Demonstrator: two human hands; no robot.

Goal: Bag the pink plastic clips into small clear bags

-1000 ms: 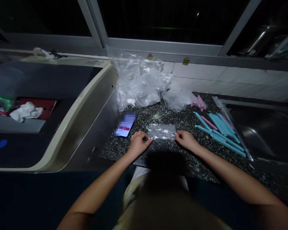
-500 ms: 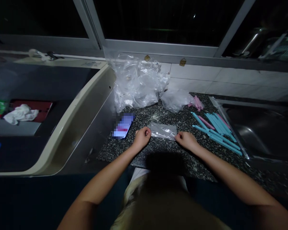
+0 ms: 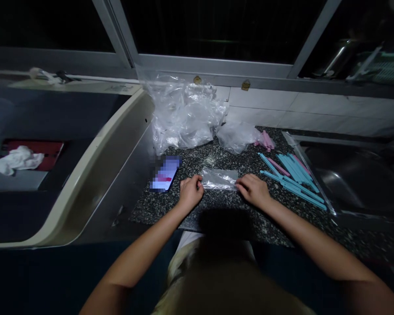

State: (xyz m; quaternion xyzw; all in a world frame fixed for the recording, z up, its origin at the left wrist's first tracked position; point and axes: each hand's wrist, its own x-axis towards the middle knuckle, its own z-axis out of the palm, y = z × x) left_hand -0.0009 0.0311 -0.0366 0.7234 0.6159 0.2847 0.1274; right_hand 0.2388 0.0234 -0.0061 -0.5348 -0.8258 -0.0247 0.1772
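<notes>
A small clear plastic bag point(image 3: 219, 179) lies flat on the speckled dark countertop point(image 3: 216, 203) in front of me. At its left end is my left hand point(image 3: 190, 192), fingers curled and closed on the edge of the bag. My right hand point(image 3: 254, 190) grips the opposite end between thumb and bent fingers. Right of it lie several light blue sticks point(image 3: 297, 168) with a few pink sticks point(image 3: 279, 167) among them. A phone point(image 3: 166, 173) with a lit screen rests left of my left hand.
Behind the bag are a large heap of clear plastic bags point(image 3: 187, 113) and a smaller plastic bundle point(image 3: 238, 136), beside a cluster of pink pieces point(image 3: 265, 141). A metal sink point(image 3: 348, 183) is at the right. On the left stands a raised cream-edged unit point(image 3: 95, 157) with a white cloth point(image 3: 19, 159).
Both hands stay at the ends of the bag, with their fingers a little less tightly curled. The whole view has shifted slightly, so everything appears a bit further left.
</notes>
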